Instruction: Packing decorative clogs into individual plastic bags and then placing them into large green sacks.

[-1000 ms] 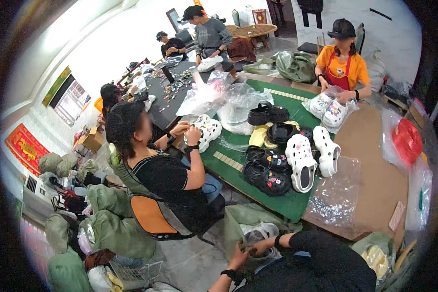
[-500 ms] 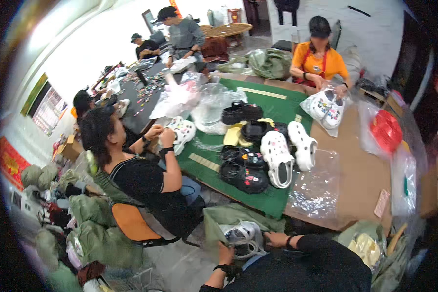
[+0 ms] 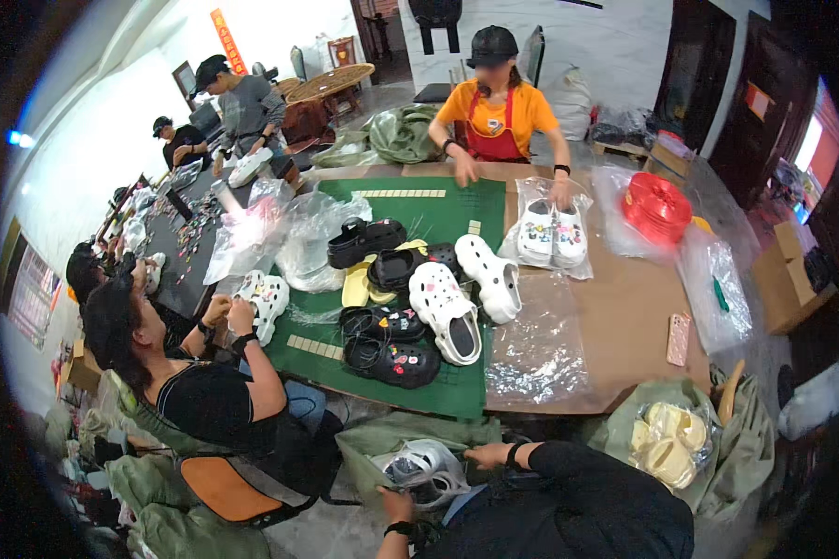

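Observation:
A green woven sack [image 3: 364,445] gapes below the table's near edge, with clogs in a clear plastic bag [image 3: 426,466] in its mouth. My left hand [image 3: 397,506] is closed on the sack's near-left rim. At the right side of the opening, my right hand [image 3: 484,455] grips the rim too, its fingertips partly hidden. On the green mat [image 3: 322,210] above stand white clogs with charms [image 3: 446,307], a plain white pair [image 3: 488,278] and several black clogs [image 3: 391,361]. An empty clear bag [image 3: 536,363] lies beside them.
A co-worker in orange [image 3: 499,121] touches bagged white clogs [image 3: 552,233] across the table. Another in black [image 3: 205,387] sits at left, handling a white clog [image 3: 264,303]. A sack of yellow clogs [image 3: 671,443] stands at right. Red ribbon roll [image 3: 657,210] lies beyond.
My view has swung right, so the scene shifts left. Both my hands stay at the sack's rim. The orange-shirted co-worker has laid the bagged clogs on the table and moved one hand away.

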Demonstrator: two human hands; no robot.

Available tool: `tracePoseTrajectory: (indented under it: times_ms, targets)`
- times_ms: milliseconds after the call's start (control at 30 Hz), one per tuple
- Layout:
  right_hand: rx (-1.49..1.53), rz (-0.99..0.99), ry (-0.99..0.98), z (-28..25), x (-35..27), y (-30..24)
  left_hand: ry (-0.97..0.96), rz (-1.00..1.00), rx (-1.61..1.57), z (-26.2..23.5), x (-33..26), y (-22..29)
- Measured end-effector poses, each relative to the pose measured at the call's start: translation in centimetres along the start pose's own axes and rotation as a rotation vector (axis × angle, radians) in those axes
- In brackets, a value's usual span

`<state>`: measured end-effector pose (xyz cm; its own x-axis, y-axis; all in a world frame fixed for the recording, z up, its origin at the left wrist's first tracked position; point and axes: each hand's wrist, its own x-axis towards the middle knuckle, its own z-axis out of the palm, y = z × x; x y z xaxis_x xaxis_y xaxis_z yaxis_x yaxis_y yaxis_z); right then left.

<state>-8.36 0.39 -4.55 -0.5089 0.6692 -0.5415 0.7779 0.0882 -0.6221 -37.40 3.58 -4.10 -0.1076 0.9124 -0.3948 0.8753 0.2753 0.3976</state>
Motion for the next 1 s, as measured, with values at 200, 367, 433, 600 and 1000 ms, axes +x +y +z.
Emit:
tracePoseTrajectory:
  times_ms: [200, 367, 433, 600, 1000]
  targets:
    - [-0.022, 0.115, -0.242, -1.7, -2.5, -2.2, -0.074, -0.018, 0.085, 0.3, 1.3, -1.1]
    - [-0.053, -0.097, -0.116, -5.5, -2.4, -3.3, -0.043, -0.031, 0.142, -0.4, 0.6, -1.3]
    - [-0.021, -0.110, 0.057, -6.8, -3.0, -3.0, -0.071, -0.059, 0.123, -0.9, 0.3, 0.8]
    - [-0.003, -0.194, 0.158, -9.4, -3.3, -3.1, -0.080, -0.115, 0.055, -0.8, 0.6, 0.5]
    - [0.355, -0.037, 0.607, -16.9, -9.9, -2.1, -0.142, -0.242, 0.122, 1.3, 2.4, -0.2]
